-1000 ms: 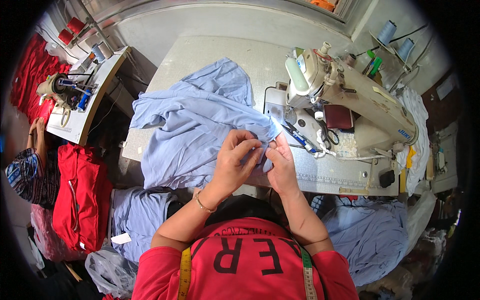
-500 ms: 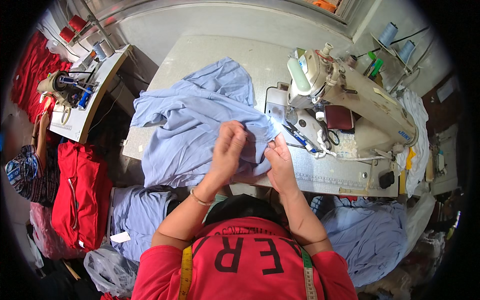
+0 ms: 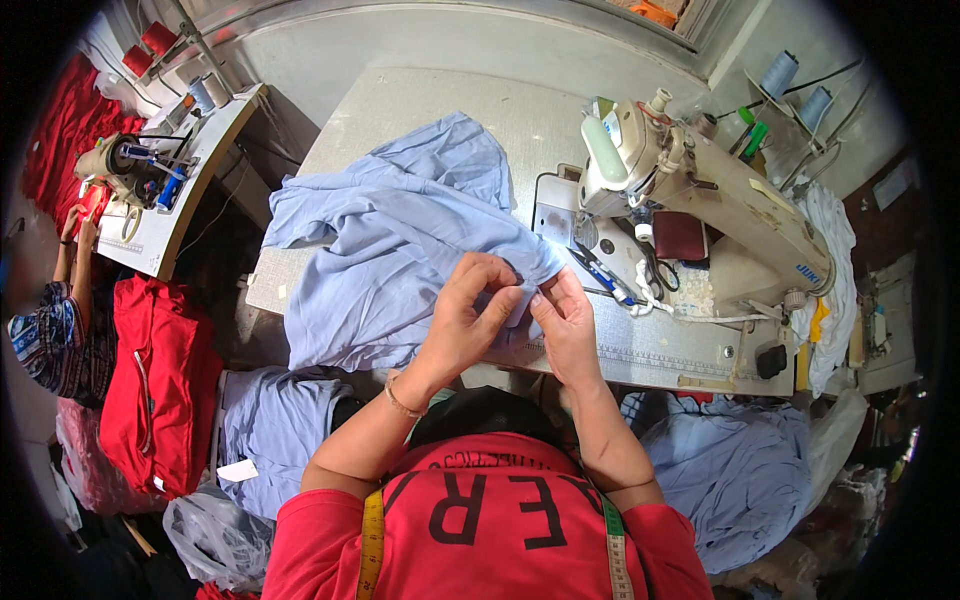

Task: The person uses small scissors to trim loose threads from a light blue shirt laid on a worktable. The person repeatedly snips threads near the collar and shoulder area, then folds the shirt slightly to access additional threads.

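A crumpled light blue garment [image 3: 400, 240] lies across the sewing table [image 3: 350, 110], its right end gathered beside the sewing machine [image 3: 720, 200]. My right hand [image 3: 568, 325] pinches an edge of this cloth between thumb and fingers, just left of the machine's needle area. Close by on the left, my left hand [image 3: 470, 310] has bent fingers, with thumb and fingertips at the same gathered edge. Folds partly hide what those fingertips grip. A blue pen-like tool [image 3: 603, 276] and black-handled scissors [image 3: 658, 268] lie right of my right hand.
A dark red block [image 3: 678, 236] sits under the machine arm. Blue thread cones [image 3: 780, 73] stand at the far right. More light blue cloth [image 3: 735, 480] hangs below the table. On the left, another person's hands [image 3: 78, 222] work red cloth at a second machine [image 3: 115, 165].
My left hand has come down and turned, its thumb and fingers now meeting the cloth edge near my right hand. The right hand still pinches the garment in nearly the same place.
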The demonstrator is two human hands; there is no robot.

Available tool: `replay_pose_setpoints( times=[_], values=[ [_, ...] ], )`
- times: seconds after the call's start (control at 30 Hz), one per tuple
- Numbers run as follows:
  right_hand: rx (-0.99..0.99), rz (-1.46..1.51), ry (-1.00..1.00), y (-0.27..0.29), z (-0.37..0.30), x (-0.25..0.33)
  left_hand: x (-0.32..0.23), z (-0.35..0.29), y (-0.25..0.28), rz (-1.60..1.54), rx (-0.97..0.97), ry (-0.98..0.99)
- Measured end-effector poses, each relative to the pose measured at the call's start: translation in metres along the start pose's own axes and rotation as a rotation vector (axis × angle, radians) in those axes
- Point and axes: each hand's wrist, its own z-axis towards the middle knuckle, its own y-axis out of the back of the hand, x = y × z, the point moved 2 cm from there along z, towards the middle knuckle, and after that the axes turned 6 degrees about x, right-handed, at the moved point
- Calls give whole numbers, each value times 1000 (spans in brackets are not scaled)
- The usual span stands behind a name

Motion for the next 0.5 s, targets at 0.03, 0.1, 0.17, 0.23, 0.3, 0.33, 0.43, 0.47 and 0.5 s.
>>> replay_pose_setpoints(
  times=[0.03, 0.1, 0.17, 0.23, 0.3, 0.33, 0.43, 0.47, 0.5],
  values=[
    [2, -47, -2, 0, 0, 0, -5, 1, -1, -1, 5, 21],
    [9, -100, 14, -2, 0, -2, -8, 3, -3, 31, 16, 44],
    [20, -113, 52, -2, -2, -8, -3, 4, -5, 98, 28, 46],
    [3, -148, 56, -2, -2, -10, 6, 2, -5, 6, 7, 90],
    [-5, -158, 45, -1, -2, -10, 17, 0, -7, -113, -14, 148],
    [-4, -149, 32, 0, -3, -9, 22, -3, -7, -185, -24, 186],
    [-22, -101, -26, 4, -3, -8, 31, -6, -7, -432, -17, 305],
    [-30, -81, -50, 4, -3, -8, 32, -7, -6, -519, -11, 347],
    [-36, -82, -47, 3, -3, -7, 31, -7, -5, -581, -40, 341]
  ],
)
